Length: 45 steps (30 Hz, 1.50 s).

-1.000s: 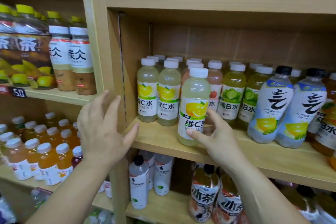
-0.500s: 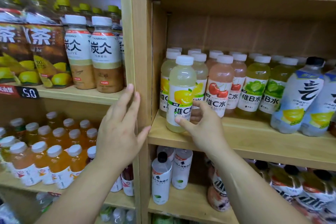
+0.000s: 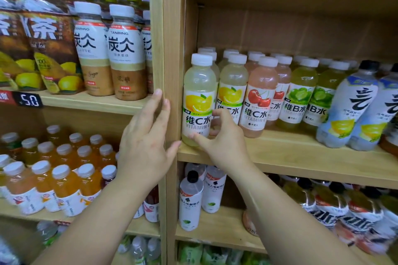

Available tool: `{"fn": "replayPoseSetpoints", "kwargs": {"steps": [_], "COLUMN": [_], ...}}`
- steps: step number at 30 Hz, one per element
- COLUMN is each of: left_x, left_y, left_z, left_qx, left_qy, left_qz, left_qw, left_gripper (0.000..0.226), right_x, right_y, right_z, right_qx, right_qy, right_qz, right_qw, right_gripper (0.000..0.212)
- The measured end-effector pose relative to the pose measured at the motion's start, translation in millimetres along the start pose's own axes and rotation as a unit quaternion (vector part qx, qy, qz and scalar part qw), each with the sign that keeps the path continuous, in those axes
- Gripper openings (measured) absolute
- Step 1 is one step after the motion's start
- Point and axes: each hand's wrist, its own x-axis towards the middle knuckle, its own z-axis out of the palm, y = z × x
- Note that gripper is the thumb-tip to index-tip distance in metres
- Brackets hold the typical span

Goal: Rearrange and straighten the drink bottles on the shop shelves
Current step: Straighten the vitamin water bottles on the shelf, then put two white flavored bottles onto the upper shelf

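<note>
Noting layout, big to small. Middle shelf (image 3: 290, 155) of the right bay carries the vitamin drinks; the wooden upright (image 3: 172, 38) bounds it on the left. The front lemon bottle (image 3: 199, 92) stands at the row's left end, just beside the upright, with its long axis vertical. My right hand (image 3: 221, 142) is nearer: thumb and curled fingers grip the bottle low. My left hand (image 3: 144, 146) lies flat on the upright, fingers straight, holding nothing. Judgement: any squaring-up falls to the right hand.
</note>
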Motion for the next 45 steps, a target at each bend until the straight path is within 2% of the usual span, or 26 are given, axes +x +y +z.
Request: {"fn": "replayPoseSetpoints", "kwargs": {"steps": [3,7,13,16,20,24,27,31,35,40,45], "left_x": [0,-2,-3,-1,16,41,58,81,96,89,86], "left_y": [-1,3,15,34,88,149,191,244,287,321,318], "left_z": [0,0,-2,2,15,37,58,91,128,172,194], "left_qx": [-0.001,-0.002,0.015,0.013,-0.082,-0.179,-0.223,-0.281,-0.312,-0.346,-0.38], "left_qy": [0.005,0.003,-0.004,0.027,0.052,-0.005,-0.056,-0.126,-0.186,-0.193,-0.201], "left_qz": [0.004,-0.011,-0.032,-0.047,0.003,-0.017,-0.047,-0.084,-0.116,-0.151,-0.191], "left_qw": [1.0,1.0,0.999,0.998,0.995,0.984,0.972,0.948,0.925,0.906,0.883], "left_gripper": [0.102,0.102,0.091,0.083,0.071,0.074,0.076,0.084,0.088,0.083,0.084], "right_x": [-1,-1,-6,-8,-11,-10,-9,-4,6,6,10], "right_y": [2,1,7,23,54,85,110,138,160,178,189], "right_z": [-7,-6,-29,-68,-142,-210,-248,-286,-305,-305,-307], "right_qx": [0.02,0.023,0.036,0.058,0.048,0.009,-0.049,-0.096,-0.07,-0.051,-0.025], "right_qy": [-0.027,-0.023,-0.035,0.039,0.15,0.253,0.294,0.292,0.235,0.183,0.15], "right_qz": [0.007,0.008,0.009,0.019,0.031,0.048,0.056,0.067,0.072,0.061,0.082], "right_qw": [0.999,0.999,0.999,0.997,0.987,0.966,0.953,0.949,0.967,0.98,0.985], "right_gripper": [0.059,0.059,0.072,0.056,0.038,0.029,0.036,0.056,0.065,0.079,0.073]}}
